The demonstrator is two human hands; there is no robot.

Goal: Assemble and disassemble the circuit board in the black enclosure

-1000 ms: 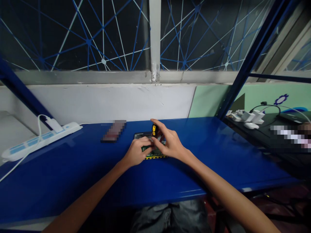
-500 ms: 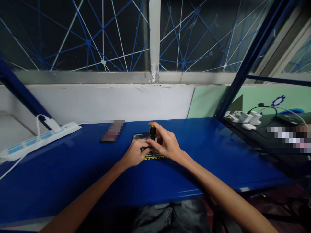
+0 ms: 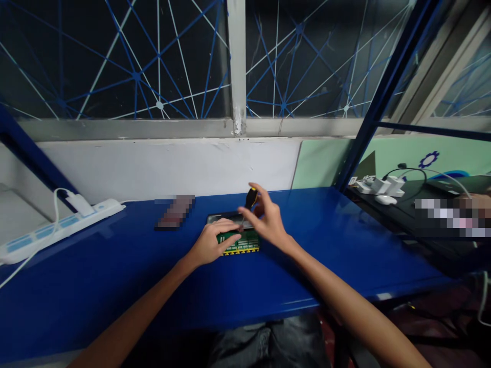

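A screwdriver (image 3: 250, 198) with a black and yellow handle is in my right hand (image 3: 271, 222), held between thumb and fingers. It leans to the right, its thin shaft pointing down at a green circuit board (image 3: 247, 244) with a yellow-marked front edge. My left hand (image 3: 209, 244) lies over the board's left part, thumb and fingers gripping it, fingertips close to the screwdriver's tip. Behind the board sits a dark-rimmed grey tray-like case (image 3: 215, 216), partly covered by my hands. Exactly where the tip touches is hidden by my fingers.
On the blue table (image 3: 153, 291), a blurred-out dark flat object (image 3: 174, 213) lies back left. A white power strip (image 3: 49, 232) with a plugged-in cable is at the left. White adapters (image 3: 387, 185) stand on a black table at right, where another person's hand (image 3: 479, 201) shows.
The screwdriver has gone from nearly upright to tilted right. My right hand has drawn slightly right, away from the left fingers, uncovering more of the board. The view has shifted a little.
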